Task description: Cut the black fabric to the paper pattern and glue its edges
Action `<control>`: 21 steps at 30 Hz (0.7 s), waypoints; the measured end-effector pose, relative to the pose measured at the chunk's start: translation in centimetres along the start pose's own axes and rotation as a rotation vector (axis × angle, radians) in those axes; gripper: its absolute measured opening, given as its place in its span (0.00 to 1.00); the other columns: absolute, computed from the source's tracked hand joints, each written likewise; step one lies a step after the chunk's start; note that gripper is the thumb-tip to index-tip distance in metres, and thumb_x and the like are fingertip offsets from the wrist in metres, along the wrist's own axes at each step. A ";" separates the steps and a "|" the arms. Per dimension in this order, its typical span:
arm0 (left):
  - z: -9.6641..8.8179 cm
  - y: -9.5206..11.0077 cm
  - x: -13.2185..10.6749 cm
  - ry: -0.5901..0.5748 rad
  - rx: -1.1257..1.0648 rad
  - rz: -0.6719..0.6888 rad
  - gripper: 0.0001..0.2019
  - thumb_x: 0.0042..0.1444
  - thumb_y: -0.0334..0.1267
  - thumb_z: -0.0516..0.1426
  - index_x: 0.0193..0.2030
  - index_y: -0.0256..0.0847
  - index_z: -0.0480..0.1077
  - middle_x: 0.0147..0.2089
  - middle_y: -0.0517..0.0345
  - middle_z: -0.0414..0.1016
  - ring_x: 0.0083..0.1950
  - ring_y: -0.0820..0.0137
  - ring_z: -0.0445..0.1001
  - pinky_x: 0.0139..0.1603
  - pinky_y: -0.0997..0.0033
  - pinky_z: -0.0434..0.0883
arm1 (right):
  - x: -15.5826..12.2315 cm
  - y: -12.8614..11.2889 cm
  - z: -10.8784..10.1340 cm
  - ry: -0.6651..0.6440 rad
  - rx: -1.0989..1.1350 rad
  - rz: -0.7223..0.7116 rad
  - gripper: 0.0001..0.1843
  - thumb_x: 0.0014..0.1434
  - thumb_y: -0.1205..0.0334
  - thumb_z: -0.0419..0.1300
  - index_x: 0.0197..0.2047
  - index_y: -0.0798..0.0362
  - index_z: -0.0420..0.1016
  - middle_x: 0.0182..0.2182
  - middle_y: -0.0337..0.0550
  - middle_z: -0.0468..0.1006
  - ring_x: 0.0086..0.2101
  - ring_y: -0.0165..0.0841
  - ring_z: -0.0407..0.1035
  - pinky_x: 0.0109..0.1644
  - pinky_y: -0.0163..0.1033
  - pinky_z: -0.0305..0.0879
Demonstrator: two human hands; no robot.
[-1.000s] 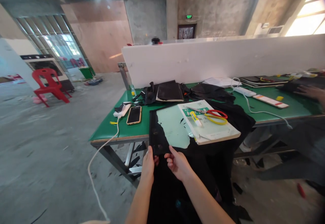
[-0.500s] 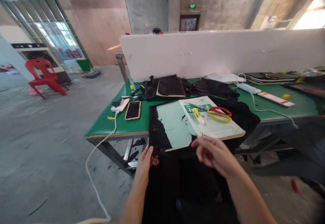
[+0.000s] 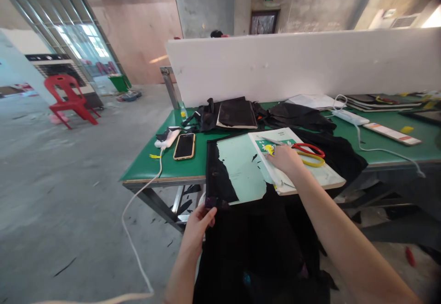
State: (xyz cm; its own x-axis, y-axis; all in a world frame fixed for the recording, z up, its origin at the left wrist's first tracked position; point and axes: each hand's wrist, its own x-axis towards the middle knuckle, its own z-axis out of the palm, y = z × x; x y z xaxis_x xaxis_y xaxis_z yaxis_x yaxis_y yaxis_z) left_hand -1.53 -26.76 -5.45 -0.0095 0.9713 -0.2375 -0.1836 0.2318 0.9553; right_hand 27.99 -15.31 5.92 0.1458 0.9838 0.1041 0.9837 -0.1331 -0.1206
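My left hand (image 3: 197, 225) is closed on the lower left corner of a black fabric piece (image 3: 219, 185) that hangs over the front edge of the green table (image 3: 155, 170). A pale green sheet (image 3: 241, 171) lies on that fabric. My right hand (image 3: 286, 159) rests on an open book (image 3: 325, 176), its fingers bent over a small yellow and white tube (image 3: 268, 149); the grip itself is hidden. Red and yellow scissors (image 3: 312, 151) lie on the book just right of that hand.
A phone (image 3: 184, 146) and a white charger (image 3: 167, 137) with a hanging cable (image 3: 138, 196) lie at the table's left. A black notebook (image 3: 237, 113), dark cloth (image 3: 296, 118) and a power strip (image 3: 351, 118) sit before a white partition (image 3: 292, 65). A red chair (image 3: 69, 97) stands far left.
My right hand let go of the fabric's lower edge and moved up and forward onto the book, over the yellow and white tube. My left hand kept its hold on the fabric.
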 end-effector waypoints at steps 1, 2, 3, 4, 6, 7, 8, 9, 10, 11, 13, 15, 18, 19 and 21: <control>-0.1 0.1 -0.1 0.021 0.018 0.016 0.20 0.46 0.44 0.64 0.44 0.37 0.70 0.25 0.62 0.68 0.24 0.78 0.64 0.24 0.80 0.62 | 0.2 -0.1 0.0 -0.022 0.012 0.015 0.15 0.57 0.58 0.54 0.35 0.62 0.75 0.36 0.60 0.75 0.37 0.45 0.71 0.37 0.43 0.64; -0.1 0.2 -0.2 0.058 0.044 0.050 0.24 0.46 0.44 0.64 0.50 0.40 0.68 0.32 0.59 0.71 0.28 0.76 0.67 0.27 0.79 0.65 | 0.3 -0.1 -0.1 -0.029 0.028 0.033 0.13 0.56 0.59 0.55 0.34 0.61 0.75 0.34 0.59 0.76 0.36 0.45 0.71 0.37 0.43 0.64; -0.2 0.4 -0.3 0.103 0.084 0.105 0.28 0.47 0.44 0.64 0.55 0.43 0.64 0.40 0.56 0.71 0.32 0.74 0.70 0.30 0.77 0.67 | 0.3 -0.1 -0.3 -0.013 0.056 0.049 0.12 0.54 0.60 0.56 0.33 0.61 0.75 0.32 0.59 0.76 0.36 0.45 0.71 0.37 0.44 0.64; -0.2 0.6 -0.5 0.140 0.146 0.178 0.31 0.48 0.44 0.63 0.59 0.46 0.60 0.48 0.53 0.68 0.38 0.71 0.71 0.34 0.75 0.69 | 0.1 -0.2 -0.6 0.023 0.108 0.063 0.12 0.53 0.59 0.57 0.33 0.61 0.75 0.32 0.57 0.76 0.37 0.46 0.71 0.38 0.45 0.64; -0.2 1.0 -0.9 0.183 0.314 0.354 0.29 0.52 0.43 0.60 0.60 0.50 0.59 0.57 0.51 0.60 0.49 0.66 0.69 0.44 0.69 0.70 | -1.0 -0.7 -1.2 0.096 0.358 0.061 0.13 0.53 0.58 0.58 0.35 0.59 0.74 0.32 0.54 0.77 0.37 0.44 0.71 0.40 0.47 0.65; -0.1 1.2 -1.0 0.184 0.395 0.425 0.25 0.53 0.43 0.59 0.59 0.51 0.61 0.59 0.51 0.58 0.52 0.64 0.68 0.48 0.66 0.69 | -1.8 -1.2 -1.4 0.109 0.562 0.041 0.13 0.53 0.56 0.59 0.36 0.58 0.73 0.33 0.52 0.77 0.37 0.43 0.71 0.41 0.46 0.66; -0.1 1.4 -1.1 0.170 0.456 0.472 0.21 0.55 0.42 0.57 0.57 0.52 0.64 0.59 0.51 0.57 0.53 0.63 0.68 0.51 0.64 0.68 | -2.7 -1.8 -1.5 0.081 0.809 0.008 0.14 0.53 0.55 0.59 0.38 0.58 0.73 0.34 0.50 0.77 0.37 0.41 0.71 0.42 0.45 0.67; 0.0 1.5 -1.1 0.155 0.497 0.498 0.18 0.56 0.42 0.56 0.54 0.52 0.68 0.59 0.51 0.57 0.53 0.62 0.68 0.53 0.62 0.67 | -3.8 -2.5 -1.6 0.017 1.071 -0.034 0.16 0.54 0.54 0.59 0.40 0.57 0.72 0.36 0.49 0.77 0.38 0.39 0.71 0.42 0.44 0.68; 0.0 1.6 -1.1 0.145 0.516 0.510 0.15 0.56 0.42 0.56 0.51 0.51 0.70 0.59 0.51 0.58 0.53 0.61 0.68 0.55 0.60 0.66 | -4.9 -3.3 -1.5 -0.068 1.293 -0.068 0.17 0.53 0.53 0.60 0.41 0.57 0.72 0.37 0.48 0.77 0.38 0.38 0.72 0.43 0.43 0.69; 0.1 1.6 -1.0 0.137 0.517 0.514 0.13 0.55 0.41 0.56 0.48 0.50 0.72 0.58 0.51 0.58 0.52 0.61 0.68 0.56 0.59 0.66 | -6.0 -4.3 -1.3 -0.144 1.443 -0.087 0.19 0.52 0.53 0.61 0.42 0.57 0.71 0.37 0.48 0.77 0.38 0.38 0.72 0.43 0.42 0.70; 0.1 1.6 -0.9 0.124 0.511 0.517 0.10 0.54 0.41 0.57 0.43 0.48 0.74 0.56 0.51 0.60 0.53 0.60 0.67 0.57 0.56 0.65 | -8.0 -6.1 -0.4 -0.234 1.552 -0.075 0.19 0.50 0.54 0.63 0.42 0.57 0.71 0.37 0.48 0.77 0.38 0.38 0.72 0.42 0.42 0.70; 0.1 1.4 -0.8 0.121 0.498 0.514 0.08 0.54 0.40 0.57 0.40 0.46 0.74 0.55 0.50 0.62 0.53 0.59 0.67 0.57 0.56 0.64 | -9.4 -7.8 0.7 -0.272 1.532 -0.079 0.17 0.49 0.57 0.64 0.41 0.56 0.71 0.37 0.46 0.77 0.39 0.37 0.73 0.43 0.41 0.70; -0.2 1.2 -0.9 0.105 0.417 0.484 0.05 0.53 0.39 0.57 0.36 0.44 0.72 0.55 0.49 0.63 0.54 0.59 0.67 0.54 0.58 0.67 | -10.4 -9.6 2.4 -0.246 1.461 -0.112 0.14 0.49 0.62 0.63 0.41 0.54 0.71 0.35 0.43 0.77 0.37 0.36 0.73 0.44 0.40 0.69; -0.3 1.1 -1.0 0.099 0.379 0.472 0.04 0.53 0.39 0.58 0.35 0.43 0.72 0.56 0.49 0.63 0.55 0.59 0.66 0.53 0.59 0.68 | -10.6 -10.1 2.8 -0.232 1.428 -0.128 0.13 0.50 0.62 0.62 0.41 0.54 0.71 0.34 0.42 0.77 0.37 0.36 0.73 0.44 0.40 0.69; -0.5 0.9 -1.2 0.092 0.296 0.445 0.04 0.52 0.39 0.59 0.34 0.42 0.71 0.56 0.49 0.63 0.58 0.58 0.64 0.52 0.61 0.68 | -10.9 -10.9 3.4 -0.199 1.360 -0.164 0.11 0.51 0.62 0.61 0.40 0.54 0.72 0.34 0.42 0.77 0.36 0.36 0.73 0.42 0.39 0.69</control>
State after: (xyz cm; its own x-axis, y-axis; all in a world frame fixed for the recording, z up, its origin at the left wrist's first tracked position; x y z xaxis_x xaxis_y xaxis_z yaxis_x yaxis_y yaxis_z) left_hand -2.19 -27.79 -4.40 -0.1116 0.9735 0.1994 0.1426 -0.1829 0.9727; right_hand 15.33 -24.18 2.77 -0.0910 0.9923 0.0837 0.0966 0.0924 -0.9910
